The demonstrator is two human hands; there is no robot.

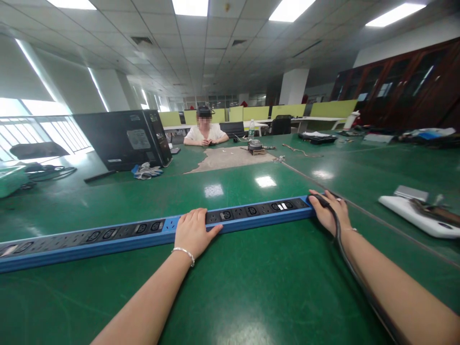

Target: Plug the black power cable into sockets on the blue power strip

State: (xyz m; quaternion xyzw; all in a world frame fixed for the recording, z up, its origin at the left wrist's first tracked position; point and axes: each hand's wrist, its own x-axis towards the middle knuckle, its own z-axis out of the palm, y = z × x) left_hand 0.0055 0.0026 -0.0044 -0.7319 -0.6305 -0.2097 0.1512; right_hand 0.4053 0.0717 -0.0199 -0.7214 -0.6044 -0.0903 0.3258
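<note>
A long blue power strip [266,218] with black socket panels lies across the green table, running out of view at the left. My left hand [194,232] is wrapped over its middle, fingers on the far side and thumb along the near edge. At the strip's right end, my right hand [331,213] grips the end where a thick black cable [339,239] comes out. That cable bends over the hand and runs down along my right forearm. Some of the right fingers are hidden behind the cable and the strip's end.
Left of centre stands a black computer case [122,139], with gloves [146,171] beside it. A white device [419,215] lies at the right. Across the table sits another person [205,132] near a bottle [251,128]. A worn beige patch [230,158] marks the tabletop.
</note>
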